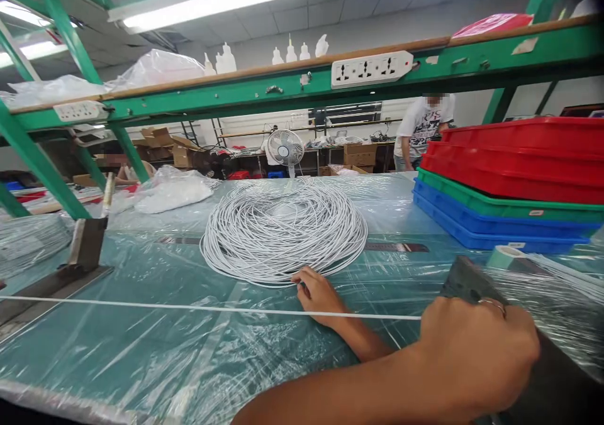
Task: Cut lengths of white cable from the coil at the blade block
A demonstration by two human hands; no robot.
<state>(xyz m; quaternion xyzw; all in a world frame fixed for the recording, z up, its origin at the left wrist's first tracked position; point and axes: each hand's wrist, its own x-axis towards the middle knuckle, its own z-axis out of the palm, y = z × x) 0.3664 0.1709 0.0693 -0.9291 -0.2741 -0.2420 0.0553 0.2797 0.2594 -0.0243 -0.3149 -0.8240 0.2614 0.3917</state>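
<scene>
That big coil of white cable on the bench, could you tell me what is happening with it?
The large loose coil of white cable lies on the plastic-wrapped green bench. The left hand rests at its near edge, over a single white strand stretched across the bench. The right hand grips a dark flat tool.

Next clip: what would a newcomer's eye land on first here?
First, the big coil of white cable lying flat mid-table on the plastic-covered green bench. One strand stretches taut across the front from the left edge to the right hand, which grips it at lower right, while the left hand rests at the coil's near edge. The stacked red, green and blue trays stand out at right.
</scene>
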